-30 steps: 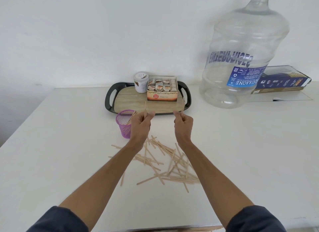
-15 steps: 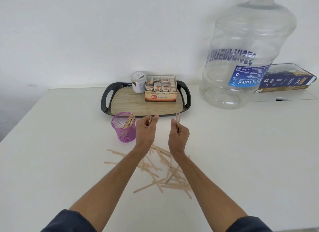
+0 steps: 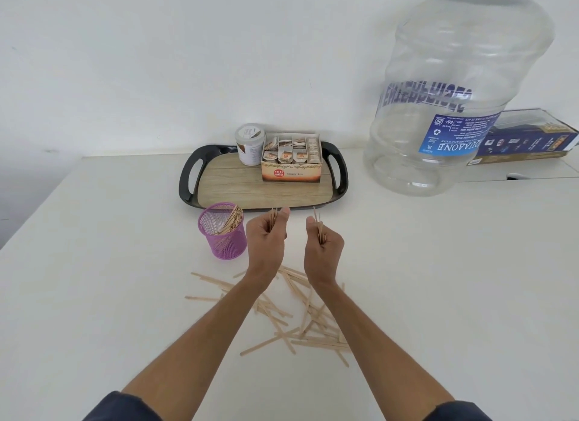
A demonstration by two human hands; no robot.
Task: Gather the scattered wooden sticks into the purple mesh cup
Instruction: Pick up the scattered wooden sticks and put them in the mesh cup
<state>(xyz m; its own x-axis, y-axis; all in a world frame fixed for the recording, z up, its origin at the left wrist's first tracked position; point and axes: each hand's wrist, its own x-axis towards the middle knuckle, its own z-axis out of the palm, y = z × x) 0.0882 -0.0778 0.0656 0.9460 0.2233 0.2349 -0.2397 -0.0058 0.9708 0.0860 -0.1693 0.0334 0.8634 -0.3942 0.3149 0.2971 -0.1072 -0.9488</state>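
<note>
Close to us, loose sticks (image 3: 282, 314) lie flat and crisscross on the smooth white counter (image 3: 94, 295); they are thin, pale wood. Just past them, our left hand (image 3: 266, 235) grips a small bunch pointing up, and our right hand (image 3: 324, 248) grips another. The purple cup (image 3: 224, 232) stands just left of our left hand, so that hand is nearer. It is round wire mesh, with sticks leaning inside. Farther back sits a tray (image 3: 232, 182).
</note>
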